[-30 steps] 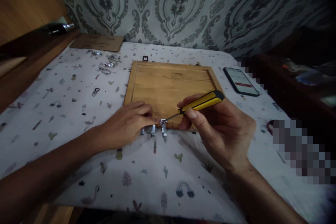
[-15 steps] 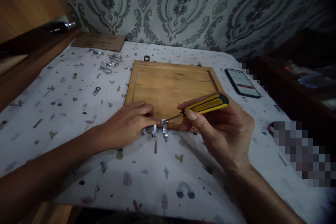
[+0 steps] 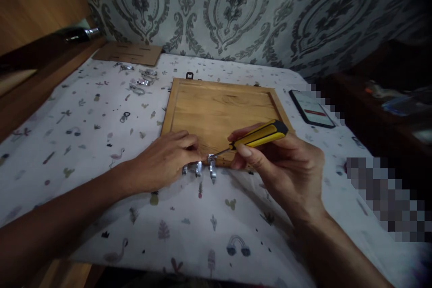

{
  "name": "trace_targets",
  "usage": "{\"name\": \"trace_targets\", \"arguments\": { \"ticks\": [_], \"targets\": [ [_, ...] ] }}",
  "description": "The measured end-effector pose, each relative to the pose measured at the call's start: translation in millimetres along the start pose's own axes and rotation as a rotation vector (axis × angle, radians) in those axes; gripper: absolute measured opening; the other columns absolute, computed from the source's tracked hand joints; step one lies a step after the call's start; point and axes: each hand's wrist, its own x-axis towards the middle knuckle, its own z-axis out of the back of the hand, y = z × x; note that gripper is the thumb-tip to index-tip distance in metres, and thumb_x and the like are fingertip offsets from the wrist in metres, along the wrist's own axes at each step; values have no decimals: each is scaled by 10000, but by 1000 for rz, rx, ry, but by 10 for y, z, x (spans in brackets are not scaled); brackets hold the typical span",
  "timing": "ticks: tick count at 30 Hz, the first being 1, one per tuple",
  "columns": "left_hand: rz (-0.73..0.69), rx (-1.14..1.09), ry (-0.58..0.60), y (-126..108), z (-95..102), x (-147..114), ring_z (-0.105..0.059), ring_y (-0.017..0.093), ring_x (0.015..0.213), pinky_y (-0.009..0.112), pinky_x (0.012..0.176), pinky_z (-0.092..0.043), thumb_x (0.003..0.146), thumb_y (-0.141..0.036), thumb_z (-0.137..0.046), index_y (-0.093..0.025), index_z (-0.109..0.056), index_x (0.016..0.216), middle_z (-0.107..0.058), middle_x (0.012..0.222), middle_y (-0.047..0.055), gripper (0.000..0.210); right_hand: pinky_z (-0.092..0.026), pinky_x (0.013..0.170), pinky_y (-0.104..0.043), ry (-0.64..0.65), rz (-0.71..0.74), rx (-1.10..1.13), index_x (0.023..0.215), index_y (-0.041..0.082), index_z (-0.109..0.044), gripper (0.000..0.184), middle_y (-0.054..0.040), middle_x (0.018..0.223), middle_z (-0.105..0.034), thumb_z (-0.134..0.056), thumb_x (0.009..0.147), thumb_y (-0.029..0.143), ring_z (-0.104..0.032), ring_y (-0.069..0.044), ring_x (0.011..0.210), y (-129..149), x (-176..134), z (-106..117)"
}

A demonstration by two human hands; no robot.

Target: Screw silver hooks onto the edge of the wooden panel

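Centre of the frame, the wooden board [image 3: 222,112] lies on the worktop [image 3: 84,198], three metal hooks [image 3: 198,169] visible along its lower edge. The right hand [image 3: 290,171] has its grip closed around a screwdriver [image 3: 259,137], tip at the rightmost hook [image 3: 212,172], which looks only partly fastened. The left hand [image 3: 165,157] keeps a narrow grip beside it; whether it pinches anything, I cannot tell. The other two seem fitted. Loose metal pieces [image 3: 146,82] at upper left probably remain to be mounted.
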Motion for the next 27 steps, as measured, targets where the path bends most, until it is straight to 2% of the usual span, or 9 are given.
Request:
{"name": "trace_targets", "arguments": {
  "ticks": [3,6,8,11,13,17,21,24,27],
  "targets": [
    [-1,-31,-20,1,-8,-2,-591,192,942,313,803,-490,912,-6,-456,-242,-734,1154,-653,990,40,438,-542,468,-119,-52,46,17,784,211,-714,130,43,733,-686,-841,791,189,-639,-42,488,1,8,-27],
    [-4,-23,-20,1,-7,-6,-592,190,927,307,783,-489,908,-4,-461,-240,-738,1139,-652,977,40,431,-561,492,-117,-56,21,64,778,204,-706,129,42,748,-677,-832,797,178,-649,-42,506,-6,14,-31],
    [-3,-8,-18,1,-6,-8,-589,188,926,304,785,-489,895,5,-470,-237,-738,1134,-650,973,40,433,-591,527,-141,-37,-4,93,832,211,-725,114,31,798,-697,-833,798,198,-680,-62,556,-10,15,-12],
    [5,18,-7,5,-10,-9,-584,191,943,302,796,-485,877,13,-496,-241,-738,1124,-646,984,38,429,-622,586,-190,16,-29,97,1008,243,-752,170,11,887,-739,-798,846,262,-711,-85,607,-6,13,23],
    [6,30,0,7,-16,-8,-581,196,935,305,788,-482,884,2,-504,-233,-742,1107,-641,969,41,402,-590,533,-183,23,-24,56,999,239,-763,139,12,852,-749,-776,870,290,-678,-71,537,1,10,33],
    [5,14,-10,5,-20,-3,-580,194,915,304,776,-481,910,-12,-480,-236,-741,1116,-635,942,40,402,-485,389,-177,-37,-3,-15,848,206,-747,114,25,754,-730,-813,829,298,-570,-49,400,18,10,18],
    [7,-18,-19,-3,-9,-2,-587,187,931,300,801,-491,932,-37,-470,-246,-750,1100,-652,980,38,388,-547,433,-206,-2,-21,48,842,215,-725,140,3,841,-757,-808,835,327,-627,-75,440,28,20,17],
    [5,-3,-16,-4,-6,-4,-591,200,929,314,790,-497,899,-8,-472,-216,-751,1106,-654,964,49,405,-595,492,-225,48,-33,100,945,240,-743,140,-5,876,-765,-784,860,344,-680,-102,510,25,27,29],
    [8,9,-8,-3,-7,-4,-595,208,931,327,797,-504,866,19,-478,-219,-747,1121,-653,967,48,441,-592,479,-220,45,-27,96,950,239,-743,136,-3,859,-764,-785,859,330,-671,-99,502,22,28,23]
  ]
}}
